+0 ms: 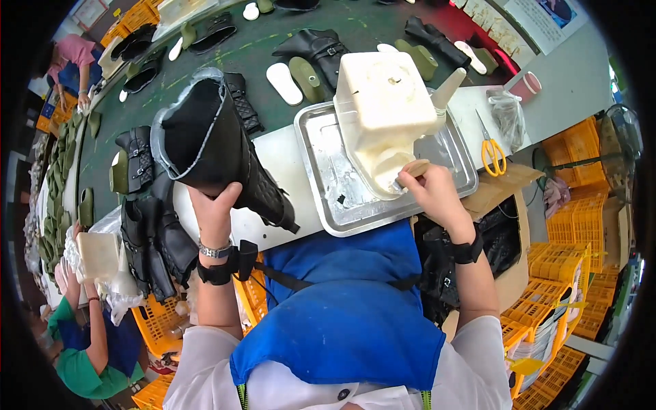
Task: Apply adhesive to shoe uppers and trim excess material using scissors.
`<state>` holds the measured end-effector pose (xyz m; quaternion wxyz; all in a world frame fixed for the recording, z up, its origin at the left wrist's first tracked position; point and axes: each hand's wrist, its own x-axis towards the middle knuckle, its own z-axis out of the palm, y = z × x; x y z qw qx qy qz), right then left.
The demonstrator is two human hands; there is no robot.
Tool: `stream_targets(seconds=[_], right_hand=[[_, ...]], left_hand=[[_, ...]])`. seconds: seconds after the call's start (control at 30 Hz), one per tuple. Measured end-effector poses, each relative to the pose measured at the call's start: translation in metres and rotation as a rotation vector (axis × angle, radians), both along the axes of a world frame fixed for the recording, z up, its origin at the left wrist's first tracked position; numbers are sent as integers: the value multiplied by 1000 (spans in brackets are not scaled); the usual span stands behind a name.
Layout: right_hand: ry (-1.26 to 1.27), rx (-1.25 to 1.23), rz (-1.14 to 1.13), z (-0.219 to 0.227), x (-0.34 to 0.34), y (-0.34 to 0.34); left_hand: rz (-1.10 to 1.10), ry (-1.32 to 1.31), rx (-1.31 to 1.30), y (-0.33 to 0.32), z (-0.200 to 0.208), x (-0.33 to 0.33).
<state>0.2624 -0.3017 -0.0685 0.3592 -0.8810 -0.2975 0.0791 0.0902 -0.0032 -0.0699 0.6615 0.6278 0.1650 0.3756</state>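
Note:
My left hand [215, 210] is closed around a tall black boot [240, 154]. The boot is tilted, with its wide, pale-edged opening toward the upper left and the quilted part toward my lap. In my right hand [439, 197] is a small brush [414, 169] with a flat wooden handle, pinched between thumb and fingers. Its lower end is at the round mouth of a cream plastic container [386, 92]; the bristles are hidden. This container stands in a metal tray [352, 227] on the white tabletop.
Yellow-handled scissors [492, 154] and a plastic bag [507, 117] lie right of the tray. Beyond is a green work surface [266, 51] with black boots, green shoe lasts and white insoles. A cardboard box [516, 256] and yellow crates [547, 287] stand right. Co-workers are at left.

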Motion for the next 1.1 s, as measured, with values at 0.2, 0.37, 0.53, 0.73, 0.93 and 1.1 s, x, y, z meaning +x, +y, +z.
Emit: stream_targets(seconds=[0.2, 0.37, 0.53, 0.73, 0.93, 1.1], right_hand=[[16, 73, -70, 17, -8, 6], [-64, 201, 307, 32, -59, 34], [-217, 90, 359, 4, -93, 65], [862, 597, 206, -6, -75, 81], [1306, 867, 299, -1, -56, 117], [1372, 905, 324, -9, -55, 121]], left_hand=[[-89, -145, -249, -7, -1, 7], [-73, -202, -482, -17, -15, 15], [6, 2, -169, -36, -41, 28], [-205, 80, -143, -32, -6, 19], [-320, 221, -377, -34, -12, -3], [-353, 220, -406, -34, 3, -4]])
